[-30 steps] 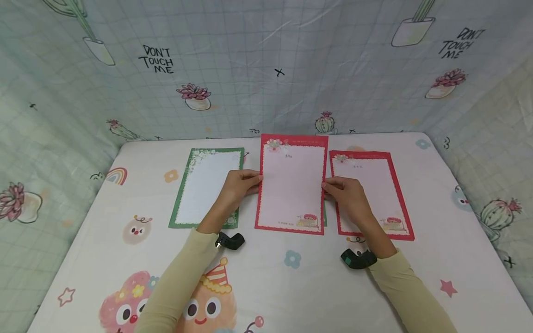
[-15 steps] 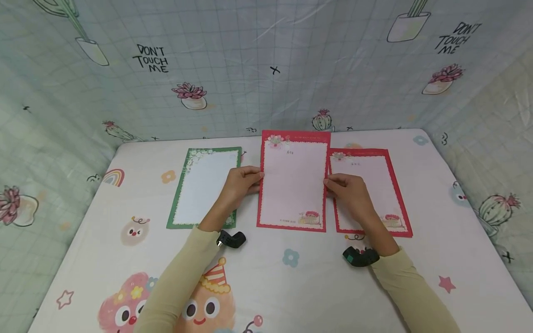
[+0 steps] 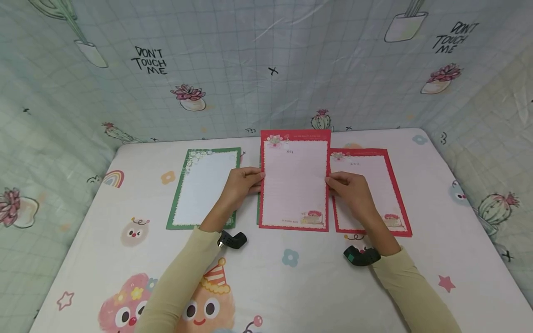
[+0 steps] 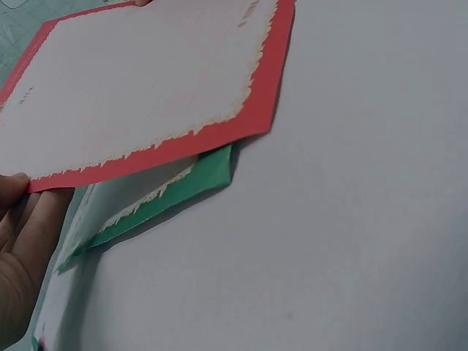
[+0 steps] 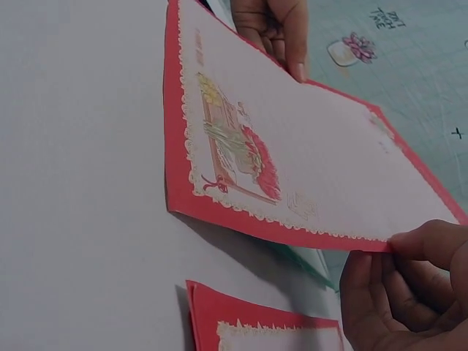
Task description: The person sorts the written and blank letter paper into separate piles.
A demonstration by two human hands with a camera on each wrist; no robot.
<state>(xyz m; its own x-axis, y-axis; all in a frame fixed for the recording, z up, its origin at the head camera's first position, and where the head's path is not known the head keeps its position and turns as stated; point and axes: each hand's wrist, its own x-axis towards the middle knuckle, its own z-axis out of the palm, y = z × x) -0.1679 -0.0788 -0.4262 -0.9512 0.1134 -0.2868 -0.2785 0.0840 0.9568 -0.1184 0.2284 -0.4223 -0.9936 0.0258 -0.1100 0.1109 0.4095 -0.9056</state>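
Note:
A red-bordered sheet of paper (image 3: 294,185) with flowers at its top left is held up above the table between both hands. My left hand (image 3: 241,183) pinches its left edge, thumb on the front and fingers behind. At the opposite edge my right hand (image 3: 349,187) pinches it the same way. Beneath this sheet lies a green-bordered sheet (image 4: 208,175), mostly hidden. To the right, a second red-bordered sheet (image 3: 366,192) lies on the table, partly under my right hand. On the left lies another green-bordered sheet (image 3: 201,185), partly covered by my left wrist.
The table has a white cloth (image 3: 316,296) printed with cartoon faces, flowers and stars. A patterned fabric (image 3: 233,69) hangs as a wall behind the table and along both sides. A black wrist camera (image 3: 233,240) sits on each wrist.
Both hands have shifted the held red-bordered sheet slightly to the right. A strip of the green-bordered sheet beneath it now shows along its left side instead of its right. Both pinches have stayed.

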